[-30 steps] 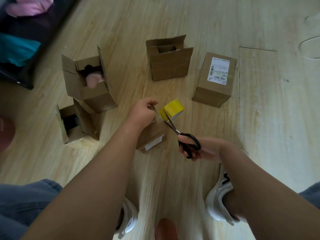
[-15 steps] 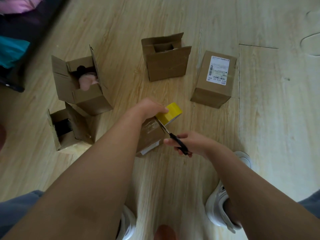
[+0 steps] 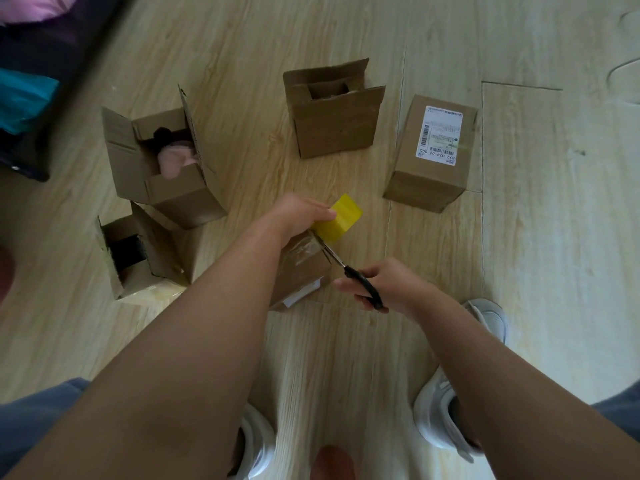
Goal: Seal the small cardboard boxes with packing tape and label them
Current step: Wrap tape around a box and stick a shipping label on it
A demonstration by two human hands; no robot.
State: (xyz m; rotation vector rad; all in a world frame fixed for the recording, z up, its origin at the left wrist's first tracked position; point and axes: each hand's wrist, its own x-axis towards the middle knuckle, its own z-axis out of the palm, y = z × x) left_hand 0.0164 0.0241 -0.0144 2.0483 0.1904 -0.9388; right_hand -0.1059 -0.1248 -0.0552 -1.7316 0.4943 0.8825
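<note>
On the floor (image 3: 540, 271) in front of my feet, the small box (image 3: 304, 268) has clear tape across its top; my left hand (image 3: 298, 216) grips the yellow tape roll (image 3: 341, 218) at the box's far edge; my right hand (image 3: 384, 285) has its fingers curled round the black scissors (image 3: 360, 282), blades at the tape beside the roll; the labelled box (image 3: 433, 157) stands closed, far right.

White sneakers (image 3: 431, 415) on wooden floor (image 3: 554, 271)

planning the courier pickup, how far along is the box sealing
Done: the labelled box looks sealed. In hand: left hand holds the yellow tape roll at the centre box while right hand cuts tape with scissors. Left: three boxes stand open.
</note>
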